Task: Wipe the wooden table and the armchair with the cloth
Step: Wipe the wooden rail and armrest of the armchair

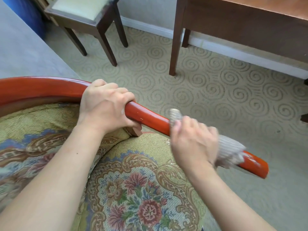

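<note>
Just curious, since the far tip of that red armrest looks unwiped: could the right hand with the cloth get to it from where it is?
Probably yes. The right hand already holds the cloth on the armrest, just short of its tip, and nothing lies between them.

We're in a furnished room, a home or possibly a hotel room; the narrow view won't settle it. Pale swirl-patterned carpet (216, 90) runs wall to wall, meeting a white baseboard (150, 28). There's an armchair (141, 189) in floral tapestry with a glossy red-brown wooden arm, a dark cushioned stool (83, 12), and a wooden table (250, 19) against the wall.
</note>
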### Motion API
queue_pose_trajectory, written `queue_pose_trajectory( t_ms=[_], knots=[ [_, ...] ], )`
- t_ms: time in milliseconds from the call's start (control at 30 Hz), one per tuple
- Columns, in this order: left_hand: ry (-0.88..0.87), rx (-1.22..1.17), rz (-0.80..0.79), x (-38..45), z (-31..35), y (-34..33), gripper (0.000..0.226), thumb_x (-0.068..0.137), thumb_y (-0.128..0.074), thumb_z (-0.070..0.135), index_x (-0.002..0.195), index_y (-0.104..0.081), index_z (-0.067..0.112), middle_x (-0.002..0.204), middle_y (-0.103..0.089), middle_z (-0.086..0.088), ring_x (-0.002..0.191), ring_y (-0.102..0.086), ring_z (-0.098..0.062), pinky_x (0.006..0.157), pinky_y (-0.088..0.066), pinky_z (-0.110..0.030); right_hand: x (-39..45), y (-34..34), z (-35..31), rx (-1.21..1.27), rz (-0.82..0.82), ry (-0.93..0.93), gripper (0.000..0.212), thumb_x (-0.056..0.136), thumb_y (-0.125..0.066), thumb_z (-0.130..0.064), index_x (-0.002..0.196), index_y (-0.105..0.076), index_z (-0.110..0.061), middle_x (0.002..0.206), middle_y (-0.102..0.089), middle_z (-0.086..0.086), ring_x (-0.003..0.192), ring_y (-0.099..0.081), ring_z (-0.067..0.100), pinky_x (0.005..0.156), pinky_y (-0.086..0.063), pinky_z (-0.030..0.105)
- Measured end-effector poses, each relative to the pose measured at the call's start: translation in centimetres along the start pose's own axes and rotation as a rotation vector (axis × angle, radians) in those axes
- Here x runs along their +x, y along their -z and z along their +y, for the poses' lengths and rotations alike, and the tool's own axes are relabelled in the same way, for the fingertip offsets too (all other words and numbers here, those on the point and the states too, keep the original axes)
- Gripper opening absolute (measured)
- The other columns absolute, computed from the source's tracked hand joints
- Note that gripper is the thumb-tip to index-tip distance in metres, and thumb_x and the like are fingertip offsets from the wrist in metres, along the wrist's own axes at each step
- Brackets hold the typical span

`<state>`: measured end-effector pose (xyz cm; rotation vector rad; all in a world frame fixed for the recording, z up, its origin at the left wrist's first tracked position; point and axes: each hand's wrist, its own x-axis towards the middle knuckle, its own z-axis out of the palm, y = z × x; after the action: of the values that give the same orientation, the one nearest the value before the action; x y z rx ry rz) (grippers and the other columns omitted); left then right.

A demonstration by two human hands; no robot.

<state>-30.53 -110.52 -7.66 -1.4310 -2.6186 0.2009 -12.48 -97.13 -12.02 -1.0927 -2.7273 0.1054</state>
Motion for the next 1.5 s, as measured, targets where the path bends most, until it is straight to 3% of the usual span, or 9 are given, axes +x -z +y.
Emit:
queue_pose_trajectory(
  t_ms=[133,233,367,600,767,1033,1300,1367,1500],
  knots=[
    [0.008,0.008,0.056,-0.1,0.3,-0.2,0.056,0.068,-0.057,0.078,0.079,-0.072,0.025,0.078,-0.072,0.003,0.075,-0.066,-0.025,0.076,-0.04,-0.038,2.3,-0.9,-6.9,0.169,-0.111,0.039,0.032,0.1,-0.036,-0.036,0.081,-0.057,-0.021,0.077,-0.069,0.002,0.071,-0.065,0.029,0.069,-0.037,0.039],
    [0.001,0.007,0.067,-0.2,0.4,-0.1,0.052,0.071,-0.056,0.074,0.08,-0.072,0.026,0.078,-0.073,0.003,0.076,-0.066,-0.026,0.076,-0.04,-0.038,2.4,-0.9,-6.6,0.217,-0.08,0.135,0.035,0.102,-0.033,-0.038,0.083,-0.057,-0.021,0.076,-0.069,0.002,0.068,-0.065,0.028,0.066,-0.036,0.039],
    [-0.007,0.014,0.01,0.0,0.2,-0.1,0.071,0.061,-0.049,0.09,0.085,-0.073,0.027,0.084,-0.074,0.003,0.083,-0.067,-0.026,0.081,-0.041,-0.039,0.5,0.0,0.1,0.13,-0.03,0.284,0.033,0.103,-0.037,-0.041,0.084,-0.055,-0.02,0.072,-0.064,0.003,0.063,-0.059,0.029,0.063,-0.033,0.039],
    [0.018,0.008,-0.022,0.2,0.2,-0.3,0.081,0.058,-0.043,0.098,0.086,-0.072,0.028,0.088,-0.074,0.002,0.086,-0.068,-0.027,0.083,-0.041,-0.041,-3.1,2.0,13.8,0.078,-0.006,0.155,0.045,0.105,-0.017,-0.039,0.078,-0.046,-0.017,0.068,-0.049,0.004,0.063,-0.051,0.034,0.064,-0.033,0.043],
    [0.018,0.01,-0.009,0.1,0.2,-0.1,0.074,0.06,-0.048,0.093,0.085,-0.072,0.028,0.088,-0.074,0.001,0.086,-0.068,-0.028,0.082,-0.041,-0.041,-1.8,0.6,7.4,0.028,0.1,0.036,0.033,0.101,-0.034,-0.034,0.074,-0.048,-0.021,0.065,-0.056,0.005,0.061,-0.054,0.031,0.063,-0.033,0.041],
    [0.022,0.032,0.066,-0.2,0.6,0.2,0.047,0.076,-0.053,0.066,0.083,-0.074,0.024,0.085,-0.076,-0.002,0.08,-0.069,-0.03,0.076,-0.04,-0.04,2.7,-0.8,-7.2,0.263,-0.119,0.083,0.036,0.1,-0.035,-0.037,0.085,-0.063,-0.019,0.082,-0.072,0.003,0.076,-0.067,0.027,0.073,-0.04,0.039],
    [0.011,0.006,0.031,-0.1,0.5,0.4,0.065,0.056,-0.058,0.087,0.081,-0.072,0.029,0.085,-0.074,0.004,0.082,-0.067,-0.026,0.08,-0.041,-0.039,-0.4,-0.9,0.1,0.225,-0.013,0.259,0.033,0.104,-0.037,-0.038,0.101,-0.061,-0.015,0.089,-0.066,0.005,0.08,-0.059,0.028,0.076,-0.037,0.039],
    [0.005,0.002,0.025,-0.1,0.2,0.3,0.068,0.053,-0.058,0.089,0.081,-0.072,0.029,0.084,-0.074,0.005,0.082,-0.067,-0.025,0.081,-0.042,-0.039,-1.3,-0.9,0.6,0.229,0.021,0.192,0.033,0.104,-0.038,-0.035,0.105,-0.062,-0.014,0.093,-0.066,0.005,0.086,-0.06,0.028,0.08,-0.039,0.04],
    [-0.009,0.019,0.104,-0.3,0.1,-0.2,0.051,0.063,-0.069,0.076,0.077,-0.07,0.027,0.078,-0.072,0.005,0.078,-0.067,-0.025,0.078,-0.042,-0.038,0.5,-1.1,-5.1,0.265,0.037,0.008,0.031,0.101,-0.038,-0.033,0.082,-0.057,-0.019,0.076,-0.063,0.003,0.071,-0.058,0.027,0.074,-0.036,0.041]
  ],
)
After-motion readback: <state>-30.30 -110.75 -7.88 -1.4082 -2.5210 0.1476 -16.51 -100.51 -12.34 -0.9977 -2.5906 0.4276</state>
